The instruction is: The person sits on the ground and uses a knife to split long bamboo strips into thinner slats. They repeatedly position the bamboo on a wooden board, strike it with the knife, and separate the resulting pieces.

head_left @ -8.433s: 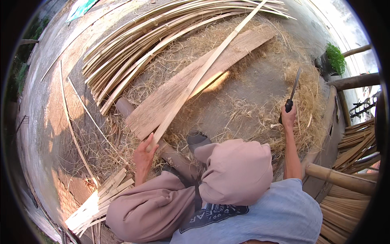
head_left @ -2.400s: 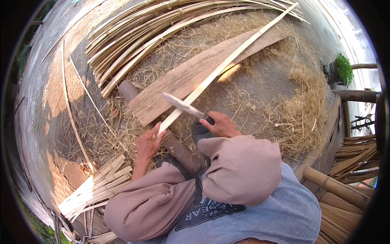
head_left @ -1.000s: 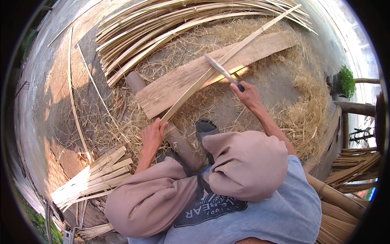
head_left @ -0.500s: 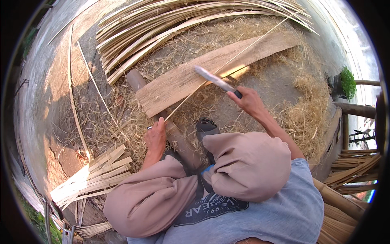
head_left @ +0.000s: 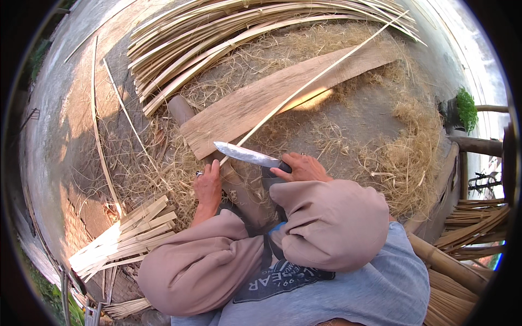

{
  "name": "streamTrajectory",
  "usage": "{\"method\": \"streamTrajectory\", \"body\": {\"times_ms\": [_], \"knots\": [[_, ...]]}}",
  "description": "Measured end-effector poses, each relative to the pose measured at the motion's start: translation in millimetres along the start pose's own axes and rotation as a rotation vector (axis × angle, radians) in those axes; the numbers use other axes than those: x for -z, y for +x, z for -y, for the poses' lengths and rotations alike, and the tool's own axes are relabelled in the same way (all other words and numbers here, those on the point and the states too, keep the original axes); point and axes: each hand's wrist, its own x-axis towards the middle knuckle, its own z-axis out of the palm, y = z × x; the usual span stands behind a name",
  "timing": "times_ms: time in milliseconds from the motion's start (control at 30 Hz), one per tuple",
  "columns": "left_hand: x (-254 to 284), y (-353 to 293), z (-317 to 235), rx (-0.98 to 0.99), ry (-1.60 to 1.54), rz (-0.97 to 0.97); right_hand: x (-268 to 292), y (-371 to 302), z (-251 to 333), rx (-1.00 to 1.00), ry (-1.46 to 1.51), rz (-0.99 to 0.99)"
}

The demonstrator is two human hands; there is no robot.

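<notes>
In my left hand (head_left: pixel 207 186), which wears a ring, the near end of a long thin bamboo strip (head_left: pixel 304 89) is pinched. The strip slants away to the far right, above a wooden plank (head_left: pixel 244 103). My right hand (head_left: pixel 304 167) is closed round the dark handle of a knife (head_left: pixel 247 155). Its blade points left and lies across the strip near my left fingers; whether it touches the strip I cannot tell. The plank's near end rests on a round log (head_left: pixel 182 110) in front of my knees.
A large bundle of bamboo strips (head_left: pixel 217 41) lies at the far side. Shorter split pieces (head_left: pixel 128 233) lie at left, with two loose strips (head_left: pixel 97 119) beyond. Curly shavings (head_left: pixel 413 157) cover much of the floor. More strips (head_left: pixel 473 225) and a bamboo pole (head_left: pixel 451 264) are at right.
My right hand has come back toward my knee, bringing the knife from over the plank down to near my left hand. The strip has turned its wider face up. My left hand stays about where it was.
</notes>
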Motion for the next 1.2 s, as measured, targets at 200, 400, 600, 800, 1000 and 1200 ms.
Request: {"method": "streamTrajectory", "body": {"times_ms": [200,400,600,800,1000,1200], "knots": [[4.5,4.1,-0.6,-0.031,0.027,0.037,125.3,62.3,-198.5,-0.51,-0.093,-0.417],[7.9,5.4,-16.6,-0.041,-0.13,-0.036,73.6,56.1,-116.3,-0.386,0.065,-0.199],[10.9,11.3,-5.5,0.009,-0.239,0.137,-38.6,-20.4,2.0,-0.035,-0.002,-0.038],[20.2,17.9,-16.1,0.02,-0.32,0.142,24.6,27.2,-112.8,-0.434,0.151,-0.379],[39.4,3.4,10.1,0.085,-0.32,0.221,2.5,21.4,-95.3,-0.116,0.039,-0.273],[59.8,-18.1,48.8,0.1,-0.421,0.314,84.6,65.1,-236.3,-0.548,0.054,-0.619]]}}
